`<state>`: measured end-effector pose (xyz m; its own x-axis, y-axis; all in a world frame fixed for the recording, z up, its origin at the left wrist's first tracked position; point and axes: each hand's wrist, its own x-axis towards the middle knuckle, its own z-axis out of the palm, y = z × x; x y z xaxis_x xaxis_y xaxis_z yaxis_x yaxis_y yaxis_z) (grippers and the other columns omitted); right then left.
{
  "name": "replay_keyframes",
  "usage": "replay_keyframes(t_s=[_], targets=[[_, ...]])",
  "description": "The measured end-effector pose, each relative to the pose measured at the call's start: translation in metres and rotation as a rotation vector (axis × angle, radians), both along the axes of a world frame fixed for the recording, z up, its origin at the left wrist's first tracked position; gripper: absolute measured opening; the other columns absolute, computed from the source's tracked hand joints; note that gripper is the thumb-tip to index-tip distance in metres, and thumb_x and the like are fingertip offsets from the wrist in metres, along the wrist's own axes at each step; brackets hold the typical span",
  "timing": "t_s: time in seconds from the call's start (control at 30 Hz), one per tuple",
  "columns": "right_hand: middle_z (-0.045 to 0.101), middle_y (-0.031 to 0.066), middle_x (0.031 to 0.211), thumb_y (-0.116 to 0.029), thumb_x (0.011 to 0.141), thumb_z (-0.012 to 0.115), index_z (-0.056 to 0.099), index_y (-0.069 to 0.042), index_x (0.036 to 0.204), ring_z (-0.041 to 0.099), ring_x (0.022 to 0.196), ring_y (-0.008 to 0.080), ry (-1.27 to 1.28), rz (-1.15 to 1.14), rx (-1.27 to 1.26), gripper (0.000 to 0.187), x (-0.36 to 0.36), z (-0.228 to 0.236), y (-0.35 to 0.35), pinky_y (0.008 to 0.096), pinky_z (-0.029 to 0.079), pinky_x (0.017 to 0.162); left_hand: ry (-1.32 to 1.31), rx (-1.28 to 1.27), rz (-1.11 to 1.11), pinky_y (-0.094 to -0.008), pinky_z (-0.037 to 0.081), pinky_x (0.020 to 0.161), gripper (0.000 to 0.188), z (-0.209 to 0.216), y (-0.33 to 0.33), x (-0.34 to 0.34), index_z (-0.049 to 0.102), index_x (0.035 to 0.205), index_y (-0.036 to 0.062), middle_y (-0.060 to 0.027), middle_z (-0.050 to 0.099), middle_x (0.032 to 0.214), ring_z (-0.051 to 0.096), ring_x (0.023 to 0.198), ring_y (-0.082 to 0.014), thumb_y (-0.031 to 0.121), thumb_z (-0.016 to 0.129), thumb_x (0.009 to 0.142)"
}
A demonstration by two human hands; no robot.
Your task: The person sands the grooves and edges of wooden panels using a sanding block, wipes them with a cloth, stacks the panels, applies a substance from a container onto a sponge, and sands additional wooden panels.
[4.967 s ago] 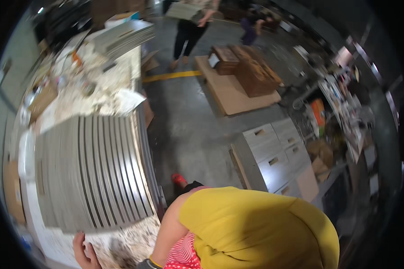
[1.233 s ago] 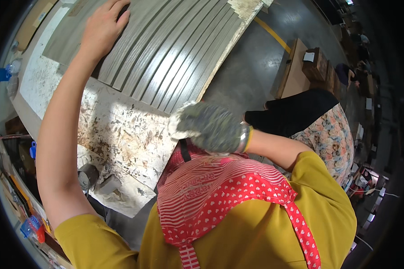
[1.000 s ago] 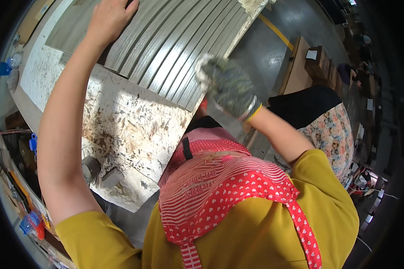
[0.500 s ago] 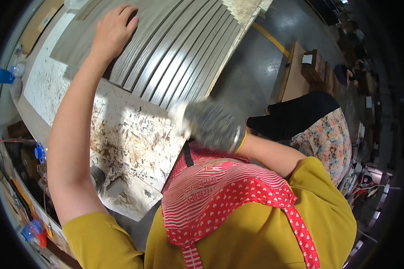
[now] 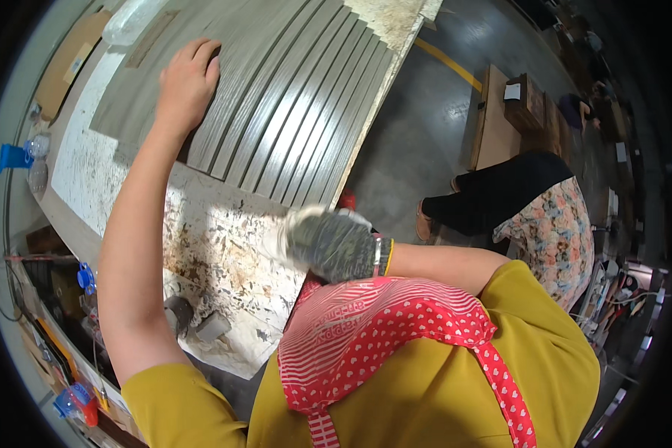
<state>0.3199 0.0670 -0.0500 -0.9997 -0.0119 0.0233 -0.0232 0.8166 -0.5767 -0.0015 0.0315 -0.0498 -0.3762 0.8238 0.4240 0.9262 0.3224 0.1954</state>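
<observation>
My bare left hand (image 5: 189, 86) lies on the grey wood-grain planks (image 5: 291, 97), which sit side by side on the bench. Its fingers bend over the edge of one plank, beside a dark gap; the fingertips are partly hidden. My right hand (image 5: 332, 243) wears a dark grey knit glove with a yellow cuff. It is closed on a whitish, cloth-like wad (image 5: 278, 235), smeared by motion, just past the near ends of the planks. Beneath it is the stained pale bench top (image 5: 209, 231).
A grey block (image 5: 213, 327) and a dark cylindrical thing (image 5: 178, 313) lie at the bench's near end. Plastic bottles (image 5: 39, 164) stand at the left. Another person (image 5: 530, 194) bends at the right, near brown boxes (image 5: 526, 104). A yellow line (image 5: 448, 63) crosses the floor.
My right hand has moved toward me, off the planks' near ends, with the whitish wad. The left hand stays on the same plank. The whole view has shifted slightly.
</observation>
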Motion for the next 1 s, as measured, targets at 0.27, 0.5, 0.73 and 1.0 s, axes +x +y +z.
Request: replay_keyframes(t_s=[0.27, 0.5, 0.73, 1.0], targets=[[0.062, 0.0088, 0.097, -0.02, 0.095, 0.052, 0.056, -0.004, 0.115, 0.062, 0.095, 0.0175, -0.124, -0.283, 0.212, 0.026, -0.03, -0.022, 0.08, 0.0269, 0.052, 0.071, -0.04, -0.03, 0.014, -0.0437, 0.044, 0.092, 0.029, 0.008, 0.008, 0.004, 0.059, 0.117, 0.0127, -0.0058, 0.058, 0.123, 0.053, 0.113, -0.0282, 0.024, 0.05, 0.091], [0.06, 0.0112, 0.105, -0.029, 0.071, 0.07, 0.054, -0.007, 0.12, 0.06, 0.096, 0.0293, 0.154, 0.062, 0.01, 0.057, -0.002, 0.007, 0.033, 0.0378, 0.049, 0.086, 0.018, 0.004, -0.007, -0.0423, 0.044, 0.092, 0.03, 0.001, 0.006, -0.005, 0.058, 0.119, 0.0139, -0.0058, 0.058, 0.123, 0.054, 0.111, -0.0302, 0.024, 0.05, 0.092], [0.055, 0.0128, 0.12, -0.012, 0.084, 0.058, 0.058, -0.005, 0.117, 0.053, 0.113, 0.0284, -0.266, -0.116, 0.162, 0.034, -0.008, 0.026, 0.037, 0.0373, 0.042, 0.098, 0.03, -0.033, 0.001, -0.0402, 0.043, 0.093, 0.031, 0.011, 0.012, 0.006, 0.056, 0.121, 0.0137, -0.0069, 0.057, 0.124, 0.054, 0.112, -0.031, 0.025, 0.048, 0.094], [0.056, 0.0119, 0.117, -0.026, 0.077, 0.065, 0.055, -0.008, 0.119, 0.054, 0.11, 0.0254, -0.186, -0.138, 0.343, 0.046, -0.005, 0.023, 0.061, 0.0396, 0.043, 0.098, 0.028, 0.015, -0.077, -0.0396, 0.043, 0.094, 0.031, 0.027, 0.008, 0.01, 0.056, 0.121, 0.0121, -0.0082, 0.057, 0.124, 0.053, 0.113, -0.0309, 0.024, 0.048, 0.094]])
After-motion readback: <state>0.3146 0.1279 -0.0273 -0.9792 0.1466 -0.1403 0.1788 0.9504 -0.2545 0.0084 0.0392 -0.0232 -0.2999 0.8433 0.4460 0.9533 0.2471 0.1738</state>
